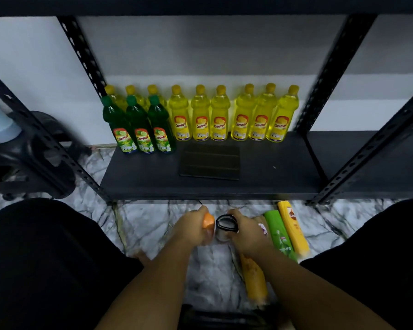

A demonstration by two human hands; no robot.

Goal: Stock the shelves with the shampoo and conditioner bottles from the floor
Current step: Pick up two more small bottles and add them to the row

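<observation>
Orange-capped bottle [208,222] sits in our left hand [190,226], fingers curled round it; our right hand [247,235] grips a black-capped bottle [225,225] just beside. Right of those fingers, a green bottle [279,235] and a yellow bottle [293,228] lie on the marble floor [150,225].

head view | looks forward and down | close over floor [153,225] | bottom shelf [260,177] just ahead
</observation>
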